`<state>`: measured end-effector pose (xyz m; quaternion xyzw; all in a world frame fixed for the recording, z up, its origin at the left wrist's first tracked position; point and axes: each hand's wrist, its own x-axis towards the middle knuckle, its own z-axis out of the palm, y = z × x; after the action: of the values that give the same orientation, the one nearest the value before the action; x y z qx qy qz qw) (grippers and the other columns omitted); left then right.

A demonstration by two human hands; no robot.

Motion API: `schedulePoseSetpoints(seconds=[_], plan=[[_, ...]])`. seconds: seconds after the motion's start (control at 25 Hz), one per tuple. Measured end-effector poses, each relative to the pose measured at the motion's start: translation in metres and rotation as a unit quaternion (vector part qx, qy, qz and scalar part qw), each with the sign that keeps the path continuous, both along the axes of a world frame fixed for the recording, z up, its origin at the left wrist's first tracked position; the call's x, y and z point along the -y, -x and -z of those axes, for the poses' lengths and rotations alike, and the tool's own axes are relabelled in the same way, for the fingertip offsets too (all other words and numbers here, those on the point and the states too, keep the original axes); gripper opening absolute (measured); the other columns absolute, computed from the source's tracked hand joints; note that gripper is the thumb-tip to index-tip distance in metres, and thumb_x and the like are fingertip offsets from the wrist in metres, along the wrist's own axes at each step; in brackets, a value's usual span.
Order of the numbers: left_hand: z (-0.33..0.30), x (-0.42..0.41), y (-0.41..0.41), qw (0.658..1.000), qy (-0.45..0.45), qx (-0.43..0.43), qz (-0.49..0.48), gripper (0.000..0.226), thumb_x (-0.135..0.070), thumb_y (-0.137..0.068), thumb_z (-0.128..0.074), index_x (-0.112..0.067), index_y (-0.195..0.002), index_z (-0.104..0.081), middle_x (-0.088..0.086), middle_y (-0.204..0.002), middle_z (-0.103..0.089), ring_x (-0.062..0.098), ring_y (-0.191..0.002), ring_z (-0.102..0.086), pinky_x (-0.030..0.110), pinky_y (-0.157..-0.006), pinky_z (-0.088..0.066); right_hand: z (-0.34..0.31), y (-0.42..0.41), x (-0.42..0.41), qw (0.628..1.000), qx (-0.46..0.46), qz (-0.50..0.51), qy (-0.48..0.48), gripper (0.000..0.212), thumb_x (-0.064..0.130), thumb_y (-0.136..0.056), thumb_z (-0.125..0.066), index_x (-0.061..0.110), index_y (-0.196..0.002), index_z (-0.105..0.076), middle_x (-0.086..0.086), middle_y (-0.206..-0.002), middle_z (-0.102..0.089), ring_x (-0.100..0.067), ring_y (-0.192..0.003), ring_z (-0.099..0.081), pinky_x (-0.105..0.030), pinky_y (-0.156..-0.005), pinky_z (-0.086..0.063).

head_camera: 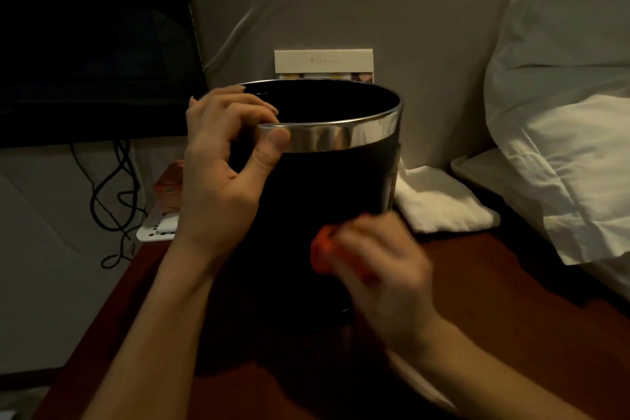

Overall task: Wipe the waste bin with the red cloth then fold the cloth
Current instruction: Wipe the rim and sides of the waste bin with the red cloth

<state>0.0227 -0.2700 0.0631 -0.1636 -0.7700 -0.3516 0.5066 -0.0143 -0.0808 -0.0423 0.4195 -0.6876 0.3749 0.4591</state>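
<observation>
matt black bin [324, 198], shiny metal rim [341, 135]

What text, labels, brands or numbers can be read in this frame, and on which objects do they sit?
No text here is legible.
Cream card behind the waste bin: a faint printed line across its middle, too small and blurred to read.
Orange box left of the bin: a small mark on its face, too blurred to read.
White tray below that box: dark specks, not readable as characters.
Waste bin and red cloth: no markings visible.
</observation>
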Motion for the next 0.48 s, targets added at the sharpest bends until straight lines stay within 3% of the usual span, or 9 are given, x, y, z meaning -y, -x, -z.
schedulePoseSetpoints(seconds=[0.08,0.12,0.2,0.28,0.48], plan=[[0.001,0.0,0.001,1.0,0.003,-0.001,0.006,0.005,-0.029,-0.092,-0.056,-0.023,-0.092,-0.056,-0.011,-0.102,-0.056,0.012,-0.119,-0.045,0.06,-0.106,-0.026,0.031,0.003,-0.015,0.996,-0.017,-0.024,-0.086,0.014,0.017,-0.094,-0.072,0.004,-0.092,-0.074,-0.006,-0.098,-0.067,-0.025,-0.078,-0.06,-0.04,-0.068,-0.05],[0.001,0.001,0.001,1.0,0.005,-0.001,0.007,0.005,-0.028,-0.092,-0.055,-0.023,-0.092,-0.056,-0.013,-0.102,-0.055,0.012,-0.119,-0.044,0.06,-0.106,-0.026,0.03,0.008,-0.021,0.996,0.005,-0.034,-0.079,0.012,0.017,-0.093,-0.072,0.005,-0.093,-0.073,-0.004,-0.099,-0.066,-0.022,-0.081,-0.06,-0.037,-0.071,-0.051],[0.001,0.0,0.001,1.0,0.003,-0.003,0.009,0.006,-0.029,-0.092,-0.054,-0.023,-0.092,-0.055,-0.018,-0.101,-0.053,0.012,-0.119,-0.044,0.062,-0.105,-0.026,0.009,0.014,-0.028,0.996,0.089,-0.02,0.006,0.012,0.021,-0.092,-0.07,0.01,-0.097,-0.068,0.001,-0.099,-0.063,-0.011,-0.088,-0.06,-0.023,-0.079,-0.049],[0.001,-0.001,0.002,1.0,0.001,-0.005,0.007,0.006,-0.029,-0.092,-0.054,-0.023,-0.092,-0.055,-0.02,-0.1,-0.052,0.013,-0.119,-0.044,0.063,-0.105,-0.026,-0.023,0.018,-0.025,0.977,0.174,-0.011,0.121,0.01,0.025,-0.093,-0.069,0.018,-0.099,-0.064,0.008,-0.093,-0.062,-0.002,-0.086,-0.058,-0.013,-0.078,-0.043],[0.002,0.002,0.003,1.0,0.001,-0.005,0.015,0.007,-0.027,-0.093,-0.054,-0.02,-0.092,-0.056,-0.019,-0.098,-0.052,0.005,-0.117,-0.043,0.062,-0.106,-0.025,-0.08,0.03,-0.008,0.934,0.198,-0.03,0.295,0.004,0.025,-0.096,-0.066,0.024,-0.093,-0.064,0.012,-0.084,-0.064,-0.002,-0.081,-0.061,-0.018,-0.075,-0.047]])
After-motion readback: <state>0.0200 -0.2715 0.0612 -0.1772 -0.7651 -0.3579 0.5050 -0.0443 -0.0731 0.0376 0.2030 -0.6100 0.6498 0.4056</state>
